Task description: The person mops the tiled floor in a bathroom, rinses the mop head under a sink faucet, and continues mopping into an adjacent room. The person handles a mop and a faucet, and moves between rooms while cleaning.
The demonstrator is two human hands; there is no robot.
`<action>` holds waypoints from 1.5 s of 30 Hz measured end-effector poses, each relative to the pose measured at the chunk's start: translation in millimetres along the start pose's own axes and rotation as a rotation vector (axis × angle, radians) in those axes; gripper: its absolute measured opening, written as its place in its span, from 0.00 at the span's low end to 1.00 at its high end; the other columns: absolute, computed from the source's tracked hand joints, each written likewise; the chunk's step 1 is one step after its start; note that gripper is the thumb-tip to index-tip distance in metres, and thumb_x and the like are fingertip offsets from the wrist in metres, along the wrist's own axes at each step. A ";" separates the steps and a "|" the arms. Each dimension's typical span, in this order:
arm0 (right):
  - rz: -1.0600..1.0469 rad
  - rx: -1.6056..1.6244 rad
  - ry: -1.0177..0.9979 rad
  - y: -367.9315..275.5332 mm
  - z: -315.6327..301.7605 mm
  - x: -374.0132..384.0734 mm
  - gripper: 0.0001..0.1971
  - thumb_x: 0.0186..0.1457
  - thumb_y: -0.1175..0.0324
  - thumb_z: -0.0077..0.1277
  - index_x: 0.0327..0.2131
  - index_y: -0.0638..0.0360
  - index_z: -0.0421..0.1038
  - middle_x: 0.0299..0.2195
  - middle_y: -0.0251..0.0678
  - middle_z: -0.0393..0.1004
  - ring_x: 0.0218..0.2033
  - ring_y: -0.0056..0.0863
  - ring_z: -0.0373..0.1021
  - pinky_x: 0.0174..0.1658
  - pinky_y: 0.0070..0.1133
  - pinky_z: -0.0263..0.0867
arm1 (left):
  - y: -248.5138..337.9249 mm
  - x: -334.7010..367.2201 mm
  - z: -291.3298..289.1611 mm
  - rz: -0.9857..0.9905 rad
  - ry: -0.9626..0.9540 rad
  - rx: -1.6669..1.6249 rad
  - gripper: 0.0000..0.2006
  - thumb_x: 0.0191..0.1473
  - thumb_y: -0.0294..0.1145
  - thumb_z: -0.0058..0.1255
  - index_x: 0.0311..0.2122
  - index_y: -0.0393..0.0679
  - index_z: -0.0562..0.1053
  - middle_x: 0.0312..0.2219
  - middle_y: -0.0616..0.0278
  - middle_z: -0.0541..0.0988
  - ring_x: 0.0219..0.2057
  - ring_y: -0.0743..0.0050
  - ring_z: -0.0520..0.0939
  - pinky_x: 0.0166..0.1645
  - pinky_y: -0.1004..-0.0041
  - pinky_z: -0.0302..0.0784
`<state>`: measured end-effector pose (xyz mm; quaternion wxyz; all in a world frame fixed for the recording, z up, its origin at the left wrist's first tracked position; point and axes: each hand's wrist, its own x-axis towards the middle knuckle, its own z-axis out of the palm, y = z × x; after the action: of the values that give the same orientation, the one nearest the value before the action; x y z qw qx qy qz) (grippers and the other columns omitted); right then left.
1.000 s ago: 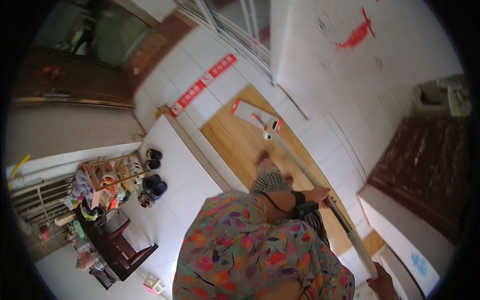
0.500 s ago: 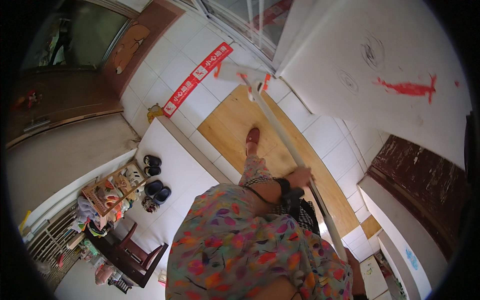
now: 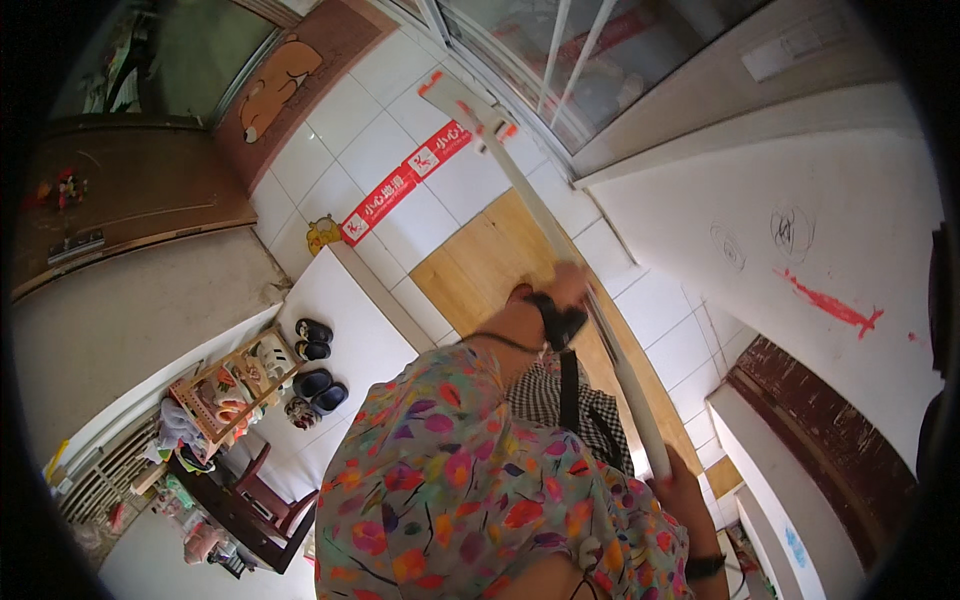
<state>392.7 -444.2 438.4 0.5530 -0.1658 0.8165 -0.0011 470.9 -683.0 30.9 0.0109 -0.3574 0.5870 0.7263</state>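
Far left, shoe rack [image 3: 235, 385] w/ shoes sat by the wall. Your left hand [image 3: 560, 295] was wrapped mid-way round the long white mop handle [image 3: 580, 300]; right hand [image 3: 680, 495] gripped its near end. Mop head [image 3: 470, 105] lay far off on white tiles [image 3: 380, 150]. Looked like mid-push; next move prob. needs a steady pull back w/ both hands.

You see white floor tiles [image 3: 395, 150] at upper centre, a wooden shoe rack [image 3: 235, 385] at lower left, and a scribbled white wall [image 3: 800, 260] at right
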 end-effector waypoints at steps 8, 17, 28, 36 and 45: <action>0.227 0.488 -0.077 43.7 -35.3 -35.4 0.36 0.46 0.69 0.62 0.58 0.62 0.58 0.41 0.42 0.74 0.41 0.27 0.72 0.42 0.20 0.68 | 28.7 -19.1 80.8 -0.838 0.237 -1.167 0.11 0.55 0.40 0.47 0.34 0.42 0.67 0.19 0.57 0.73 0.19 0.59 0.77 0.22 0.61 0.74; 0.022 0.145 -0.234 -134.0 -97.0 81.3 0.35 0.48 0.69 0.58 0.60 0.54 0.56 0.20 0.31 0.71 0.18 0.18 0.67 0.25 0.19 0.66 | 77.8 81.1 -121.1 -0.178 0.319 -0.734 0.11 0.56 0.38 0.47 0.33 0.41 0.65 0.20 0.55 0.73 0.19 0.57 0.76 0.22 0.59 0.73; -0.116 -1.022 0.520 -383.0 -75.9 33.8 0.37 0.45 0.76 0.54 0.61 0.52 0.54 0.37 0.43 0.71 0.33 0.43 0.72 0.34 0.35 0.69 | 180.6 115.6 -283.3 -0.336 0.170 -1.607 0.07 0.58 0.30 0.46 0.31 0.40 0.63 0.22 0.57 0.65 0.22 0.63 0.67 0.29 0.59 0.72; -0.323 -1.186 0.651 -503.4 -117.9 1.7 0.39 0.37 0.81 0.56 0.58 0.46 0.63 0.25 0.42 0.70 0.23 0.41 0.70 0.26 0.34 0.66 | 235.6 99.5 -368.4 -0.033 -0.017 -1.656 0.07 0.60 0.30 0.40 0.34 0.38 0.61 0.26 0.56 0.67 0.27 0.57 0.72 0.32 0.53 0.72; -0.512 -1.303 0.584 -615.5 -115.5 -17.1 0.39 0.35 0.82 0.58 0.56 0.49 0.65 0.27 0.45 0.73 0.24 0.43 0.73 0.28 0.34 0.71 | 247.6 41.6 -458.5 -0.015 0.166 -1.790 0.06 0.60 0.29 0.41 0.33 0.38 0.64 0.25 0.55 0.67 0.26 0.59 0.73 0.33 0.59 0.75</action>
<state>460.0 -1042.2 612.6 0.0872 -0.6364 0.7012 0.3094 564.3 -1171.3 192.5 -0.3093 -0.2875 -0.2020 0.8836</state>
